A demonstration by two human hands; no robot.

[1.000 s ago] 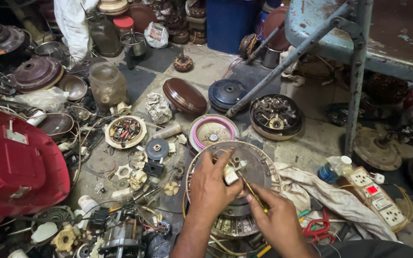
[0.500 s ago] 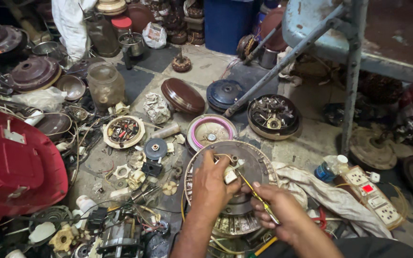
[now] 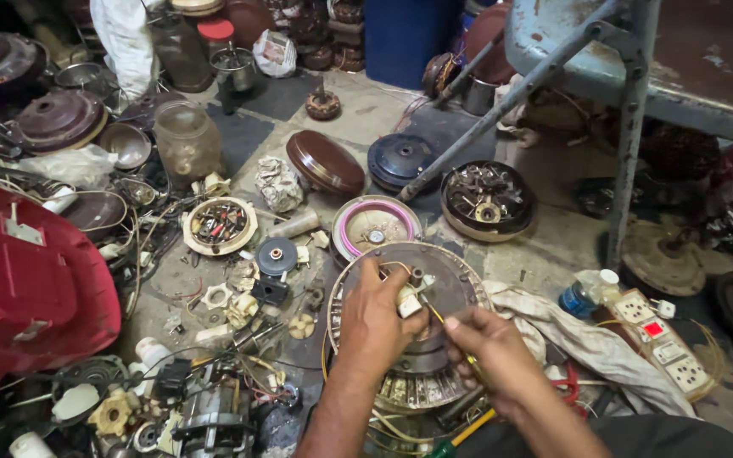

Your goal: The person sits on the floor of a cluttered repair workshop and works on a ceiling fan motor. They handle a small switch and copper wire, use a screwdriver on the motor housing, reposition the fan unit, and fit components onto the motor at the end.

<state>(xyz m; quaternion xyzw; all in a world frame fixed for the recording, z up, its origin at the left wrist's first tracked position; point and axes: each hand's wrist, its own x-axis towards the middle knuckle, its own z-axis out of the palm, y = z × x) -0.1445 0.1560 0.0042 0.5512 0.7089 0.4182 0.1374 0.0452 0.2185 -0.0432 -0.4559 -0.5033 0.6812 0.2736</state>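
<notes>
Hands over round fan motor [image 3: 451, 280]: left hand [image 3: 375, 318] pinching white connector [image 3: 408, 301], right hand [image 3: 489, 348] gripping thin yellow-handled tool [image 3: 434, 315].

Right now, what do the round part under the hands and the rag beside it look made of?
Round motor part: metal, dull grey-brown and grimy, probably steel laminations, judging by the slotted rim; yellowish wire loops below it. Rag: woven cloth, off-white, stained, creased. The left hand pinches a small white piece, likely plastic; the right hand holds a thin tool.

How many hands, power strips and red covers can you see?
Hands: 2, left hand and right hand
Power strips: 1, power strip
Red covers: 1, red cover
Total: 4
</notes>
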